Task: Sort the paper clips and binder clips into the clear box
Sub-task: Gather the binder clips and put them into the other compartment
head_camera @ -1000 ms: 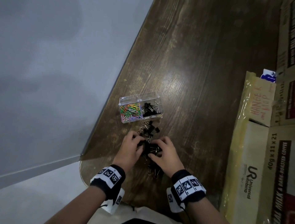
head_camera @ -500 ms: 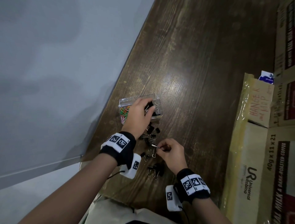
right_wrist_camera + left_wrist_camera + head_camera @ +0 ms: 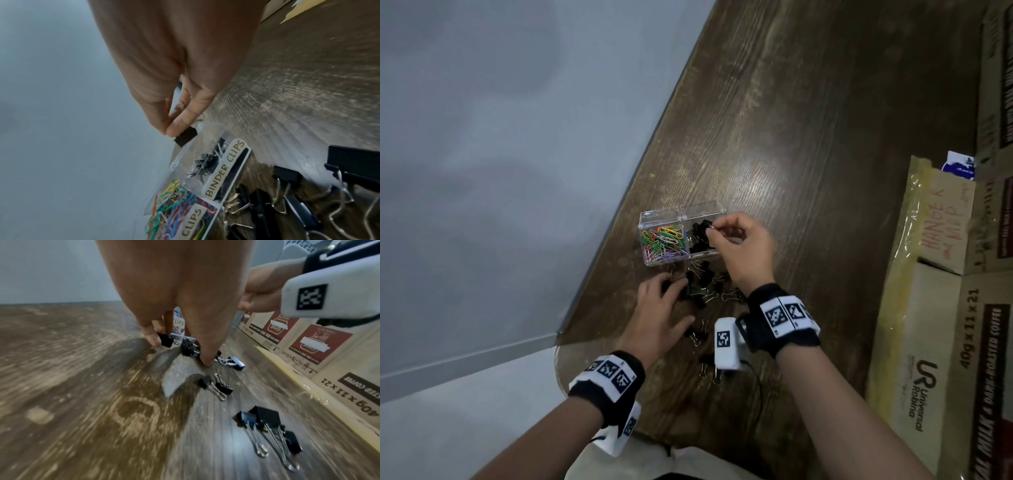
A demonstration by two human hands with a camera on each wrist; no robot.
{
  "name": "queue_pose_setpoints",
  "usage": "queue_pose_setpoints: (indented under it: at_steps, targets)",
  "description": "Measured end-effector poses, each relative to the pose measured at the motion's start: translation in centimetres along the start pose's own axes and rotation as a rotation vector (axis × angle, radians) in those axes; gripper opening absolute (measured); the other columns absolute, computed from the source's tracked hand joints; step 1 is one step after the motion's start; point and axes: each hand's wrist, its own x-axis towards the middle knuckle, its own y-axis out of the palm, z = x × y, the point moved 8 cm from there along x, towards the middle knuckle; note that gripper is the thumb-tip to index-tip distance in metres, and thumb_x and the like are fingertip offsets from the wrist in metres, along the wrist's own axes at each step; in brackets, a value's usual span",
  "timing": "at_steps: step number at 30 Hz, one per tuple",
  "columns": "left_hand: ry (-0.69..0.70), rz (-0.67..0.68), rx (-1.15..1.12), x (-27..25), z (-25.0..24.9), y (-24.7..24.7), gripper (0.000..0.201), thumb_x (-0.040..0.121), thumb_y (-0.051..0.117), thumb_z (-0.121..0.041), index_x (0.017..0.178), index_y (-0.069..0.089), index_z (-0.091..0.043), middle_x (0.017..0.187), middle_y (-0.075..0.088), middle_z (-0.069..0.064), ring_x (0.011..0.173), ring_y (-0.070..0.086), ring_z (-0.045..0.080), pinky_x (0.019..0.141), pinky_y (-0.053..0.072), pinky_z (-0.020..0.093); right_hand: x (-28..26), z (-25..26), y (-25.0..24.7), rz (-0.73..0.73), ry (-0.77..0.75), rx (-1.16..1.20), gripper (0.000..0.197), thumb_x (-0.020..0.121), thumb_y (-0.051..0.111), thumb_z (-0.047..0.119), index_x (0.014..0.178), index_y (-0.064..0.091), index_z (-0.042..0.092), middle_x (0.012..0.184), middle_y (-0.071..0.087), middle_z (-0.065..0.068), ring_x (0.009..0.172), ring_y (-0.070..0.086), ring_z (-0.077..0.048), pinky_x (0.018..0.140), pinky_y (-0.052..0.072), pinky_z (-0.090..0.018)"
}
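clips going into the clear box

a wooden table (image 3: 808,137) carries cardboard cartons (image 3: 945,342) along its right side. the clear box (image 3: 700,209) holds coloured paper clips (image 3: 662,240) in its left compartment and black binder clips in its right. loose binder clips (image 3: 705,291) lie just before it. the right hand (image 3: 743,246) pinches one black clip (image 3: 186,136) over the right compartment; the left hand (image 3: 657,315) pinches another (image 3: 165,339) in the pile.

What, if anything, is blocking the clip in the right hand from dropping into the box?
Nothing visible. The right hand pinches a black binder clip just above the clear box, over its open binder-clip side, with no lid or other thing between.
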Motion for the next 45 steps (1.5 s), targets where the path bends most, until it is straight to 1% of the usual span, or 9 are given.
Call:
queue_pose_setpoints:
  at_steps: [5,9,16,19,23,27,35,40,45]
  targets:
    - [0.031,0.037,0.066,0.2,-1.3,1.1,0.069,0.084,0.075,-0.030,0.145,0.043,-0.022,0.146,0.034,0.008,0.132,0.026,0.028,0.108,0.040,0.049,-0.4,-0.1,0.0,0.026,-0.025,0.001,0.034,0.084,0.077,0.009,0.110,0.065,0.028,0.116,0.066,0.003,0.098,0.067,-0.003,0.085,0.057,-0.022]
    - [-0.088,0.021,0.149,0.1,-0.6,1.2,0.065,0.086,0.070,-0.036,0.144,0.041,-0.031,0.148,0.030,0.009,0.129,0.026,0.032,0.106,0.040,0.051,-2.6,-0.8,-1.6,-0.017,-0.119,-0.116,0.027,0.084,0.078,0.014,0.102,0.066,0.031,0.107,0.063,0.004,0.094,0.065,-0.010,0.082,0.055,-0.024]
    - [0.000,0.046,0.007,0.3,-1.1,1.7,0.039,0.092,0.062,-0.011,0.129,0.052,-0.020,0.123,0.042,0.004,0.112,0.036,0.022,0.095,0.044,0.037,-7.3,-8.8,-1.8,0.232,-0.010,-0.636,0.038,0.083,0.077,0.014,0.118,0.067,0.025,0.124,0.045,0.004,0.119,0.042,-0.017,0.106,0.045,-0.038]
    - [-0.020,0.071,-0.017,0.7,-1.2,1.8,0.040,0.091,0.061,-0.014,0.129,0.051,-0.022,0.115,0.041,0.002,0.107,0.036,0.020,0.093,0.042,0.033,-8.2,-8.7,-1.3,0.191,-0.092,-0.594,0.025,0.086,0.070,0.005,0.106,0.070,0.020,0.112,0.046,0.009,0.108,0.051,-0.015,0.097,0.051,-0.038]
    - [-0.104,0.080,-0.118,1.4,-0.4,1.0,0.044,0.086,0.064,-0.018,0.126,0.051,-0.032,0.106,0.045,-0.005,0.102,0.043,0.018,0.090,0.042,0.031,-7.6,-8.4,-2.0,0.147,0.023,-0.425,0.021,0.085,0.073,0.009,0.101,0.069,0.022,0.106,0.051,0.010,0.093,0.056,0.000,0.083,0.054,-0.019]
    - [-0.186,0.094,-0.235,1.3,0.1,-0.4,0.036,0.079,0.071,-0.021,0.108,0.054,-0.032,0.094,0.053,-0.012,0.088,0.054,0.014,0.076,0.051,0.032,-6.7,-7.8,-2.9,0.070,0.099,-0.287,0.027,0.077,0.078,0.008,0.097,0.070,0.024,0.099,0.064,0.004,0.084,0.063,-0.004,0.073,0.053,-0.013]
    - [0.037,-0.120,-0.226,2.5,-5.3,-6.8,0.022,0.078,0.074,-0.015,0.076,0.053,-0.020,0.083,0.052,-0.007,0.075,0.050,0.005,0.067,0.040,0.017,-2.8,-1.9,-1.3,-0.064,-0.059,-0.074,0.025,0.079,0.083,0.014,0.098,0.067,0.017,0.100,0.065,-0.002,0.082,0.064,-0.006,0.067,0.051,-0.010]
    - [0.051,-0.248,-0.305,5.9,-6.5,-8.3,0.015,0.089,0.069,-0.027,0.088,0.055,-0.022,0.096,0.052,-0.007,0.088,0.055,0.010,0.077,0.054,0.033,-3.0,-2.2,-1.6,-0.012,-0.056,-0.142,0.017,0.087,0.076,0.016,0.102,0.068,0.018,0.104,0.065,0.002,0.089,0.064,0.000,0.077,0.055,-0.017]
    - [0.072,-0.172,-0.230,5.3,-5.8,-6.5,0.012,0.093,0.064,-0.032,0.097,0.058,-0.022,0.105,0.049,-0.010,0.090,0.052,0.006,0.082,0.049,0.025,-7.4,-6.1,-2.4,0.324,0.035,-0.453,0.031,0.081,0.079,0.026,0.107,0.065,0.036,0.105,0.055,0.019,0.096,0.056,0.000,0.093,0.053,-0.027]
